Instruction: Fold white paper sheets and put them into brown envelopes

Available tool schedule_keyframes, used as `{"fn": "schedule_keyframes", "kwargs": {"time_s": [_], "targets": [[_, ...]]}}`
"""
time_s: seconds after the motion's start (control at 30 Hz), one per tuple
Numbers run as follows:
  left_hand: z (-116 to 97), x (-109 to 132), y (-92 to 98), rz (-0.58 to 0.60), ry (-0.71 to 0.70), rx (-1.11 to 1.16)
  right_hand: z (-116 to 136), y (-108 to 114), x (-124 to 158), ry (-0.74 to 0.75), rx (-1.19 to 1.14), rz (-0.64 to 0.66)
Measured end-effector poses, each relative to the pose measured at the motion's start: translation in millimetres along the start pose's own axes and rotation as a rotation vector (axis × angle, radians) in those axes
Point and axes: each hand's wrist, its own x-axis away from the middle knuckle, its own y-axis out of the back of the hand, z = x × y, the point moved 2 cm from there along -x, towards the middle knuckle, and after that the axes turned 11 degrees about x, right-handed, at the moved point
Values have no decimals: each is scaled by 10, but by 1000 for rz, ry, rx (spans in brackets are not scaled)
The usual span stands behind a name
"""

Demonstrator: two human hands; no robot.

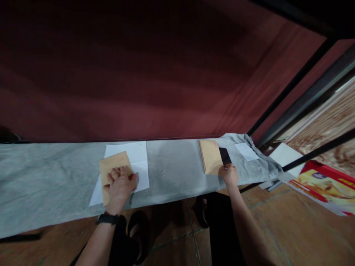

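Observation:
My left hand [120, 184], a dark band on its wrist, lies with fingers spread flat on a brown paper envelope [116, 161]. That envelope rests at a slant over white paper sheets [142, 159]. Further right, my right hand [230, 175] is closed at the lower right corner of a stack of brown envelopes [210, 157], thumb and fingers pinched at its edge. A flat black rectangular object [225, 156] sticks out beside the stack, just above the right fingers. Its kind cannot be made out.
A grey cloth [174, 166] covers the long narrow bench. A small white paper [246, 152] lies at its right end. Dark red fabric [166, 92] hangs behind. Black metal bars [291, 88] and a red-yellow printed box [324, 186] stand at right, above a tiled floor [277, 221].

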Motion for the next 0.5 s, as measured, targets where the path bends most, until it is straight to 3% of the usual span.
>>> {"fn": "schedule_keyframes", "kwargs": {"time_s": [0.1,0.17,0.27,0.4,0.5], "targets": [[221,-50,167,-47,125,-20,142,45,55,73,70,-27],[312,-63,240,-45,165,-33,392,12,158,187,-69,31],[367,-84,278,-67,151,-49,1002,-229,514,352,-328,426],[391,-154,257,-159,180,-11,1941,-666,1200,477,-320,657],[436,-235,249,-198,240,53,2495,-898,1646,529,-231,736]]}}
